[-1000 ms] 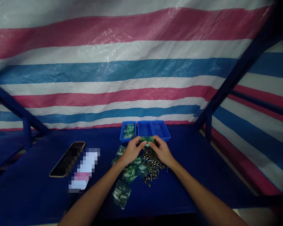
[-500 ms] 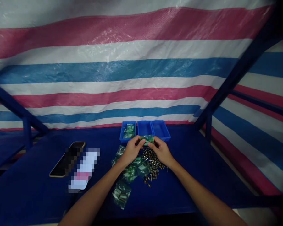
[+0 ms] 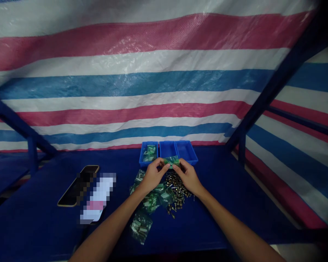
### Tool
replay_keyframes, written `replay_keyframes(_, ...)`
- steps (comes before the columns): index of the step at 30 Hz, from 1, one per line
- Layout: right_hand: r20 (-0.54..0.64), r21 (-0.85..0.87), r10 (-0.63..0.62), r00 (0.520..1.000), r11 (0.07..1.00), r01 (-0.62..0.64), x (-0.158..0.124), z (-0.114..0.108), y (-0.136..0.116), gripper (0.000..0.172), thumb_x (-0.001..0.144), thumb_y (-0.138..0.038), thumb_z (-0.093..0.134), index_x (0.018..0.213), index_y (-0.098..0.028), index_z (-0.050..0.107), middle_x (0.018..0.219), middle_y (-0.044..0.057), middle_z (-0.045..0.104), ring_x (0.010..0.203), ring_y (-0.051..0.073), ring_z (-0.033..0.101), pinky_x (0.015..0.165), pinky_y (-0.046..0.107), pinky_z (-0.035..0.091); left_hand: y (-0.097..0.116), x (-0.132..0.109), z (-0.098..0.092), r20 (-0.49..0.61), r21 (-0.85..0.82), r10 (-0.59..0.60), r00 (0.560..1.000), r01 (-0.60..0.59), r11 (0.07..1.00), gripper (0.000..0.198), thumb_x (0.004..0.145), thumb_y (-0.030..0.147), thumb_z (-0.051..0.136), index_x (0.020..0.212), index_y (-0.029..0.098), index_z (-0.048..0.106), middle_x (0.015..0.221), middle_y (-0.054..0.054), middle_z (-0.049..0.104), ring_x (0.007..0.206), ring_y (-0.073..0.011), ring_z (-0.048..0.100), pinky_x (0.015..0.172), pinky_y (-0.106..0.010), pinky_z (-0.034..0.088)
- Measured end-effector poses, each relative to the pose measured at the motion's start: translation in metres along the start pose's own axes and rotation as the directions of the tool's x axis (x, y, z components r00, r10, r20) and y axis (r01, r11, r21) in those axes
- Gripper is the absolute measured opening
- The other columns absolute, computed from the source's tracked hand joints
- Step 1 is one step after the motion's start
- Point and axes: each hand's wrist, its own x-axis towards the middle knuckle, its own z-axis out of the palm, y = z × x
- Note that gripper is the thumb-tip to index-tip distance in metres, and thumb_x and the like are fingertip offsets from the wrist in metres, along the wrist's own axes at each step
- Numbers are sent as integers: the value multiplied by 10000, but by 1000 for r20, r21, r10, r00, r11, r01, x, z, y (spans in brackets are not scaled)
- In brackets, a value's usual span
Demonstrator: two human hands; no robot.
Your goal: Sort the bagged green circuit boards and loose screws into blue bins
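Between my two hands is a small clear green-tinted plastic bag, held up just in front of the blue bins. My left hand pinches its left side, and my right hand pinches the right side, thumbs nearly meeting at the lower edge. Beneath and between the hands lies a heap of small metal screw-like parts. Several similar bags with light pieces inside are piled left of the heap, partly covered by my left forearm. One more bag lies nearer to me.
Three blue bins stand in a row: the left bin contains bagged pieces, beside a middle bin and a right bin. Left on the blue table are a dark phone and a blurred-out bright device. Striped sheeting hangs behind.
Both hands keep hold of the bag, with only slight finger movement. The whole view has shifted down a little; the heap, bags and bins look the same.
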Motion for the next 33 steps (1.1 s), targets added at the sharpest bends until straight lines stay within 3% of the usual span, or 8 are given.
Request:
replay_keyframes(10,28,-110,-56,998,992,59,0,-3,-1,306,1043,-499,579,902,-228,604,823,-5,569,761,190,519,704,294,414,0,0,-1,-26,2,25,999,-25,1000,292,993,490,647,988,201,693,917,-34,657,867,-200,613,792,-296,486)
replay_keyframes(16,57,-141,-74,996,987,82,1,-6,-3,275,1052,-470,568,936,-230,634,851,8,602,780,201,540,735,312,431,1,0,-1,-2,26,15,1000,-15,1000,284,997,486,640,1016,206,687,902,-25,668,808,-190,607,756,-289,464)
replay_keyframes(22,48,-135,-58,997,989,64,-1,-4,0,308,1043,-497,571,881,-237,601,805,1,570,751,202,521,708,312,423,7,-2,-2,-7,98,14,1000,-13,995,330,1009,514,605,898,205,643,777,5,603,707,-174,530,666,-272,389)
replay_keyframes(27,42,-98,-27,999,995,31,-2,-3,3,305,1042,-498,576,884,-237,580,795,-14,537,745,191,506,702,300,415,12,-3,-3,10,213,82,997,-82,974,386,1051,494,534,783,215,527,716,26,491,668,-164,468,648,-281,327)
replay_keyframes(33,58,-57,-16,998,998,19,-1,-2,1,310,1031,-514,590,899,-234,610,806,-15,565,753,191,519,714,296,429,10,-3,-1,29,159,42,999,-47,986,378,1058,505,512,809,220,513,715,30,499,668,-166,466,647,-281,324)
